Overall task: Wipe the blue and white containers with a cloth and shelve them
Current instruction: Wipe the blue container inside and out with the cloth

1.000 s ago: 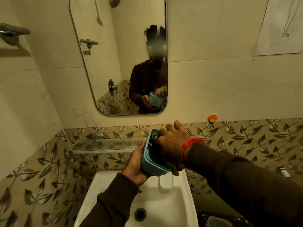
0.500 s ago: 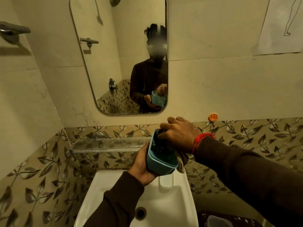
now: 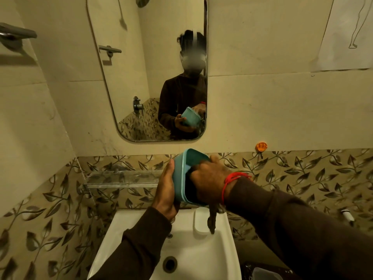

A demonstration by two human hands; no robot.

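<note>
Left hand clamps the tilted blue tub over the sink; right hand grips the cloth inside. A hard wipe could knock it loose.

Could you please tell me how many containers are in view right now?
2: the blue container held tilted over the sink, and a pale one at the bottom right edge, mostly cropped. Others may lie out of view.

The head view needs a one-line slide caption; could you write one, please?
Left hand steadies a blue container over the sink while the right hand wipes inside.
</note>
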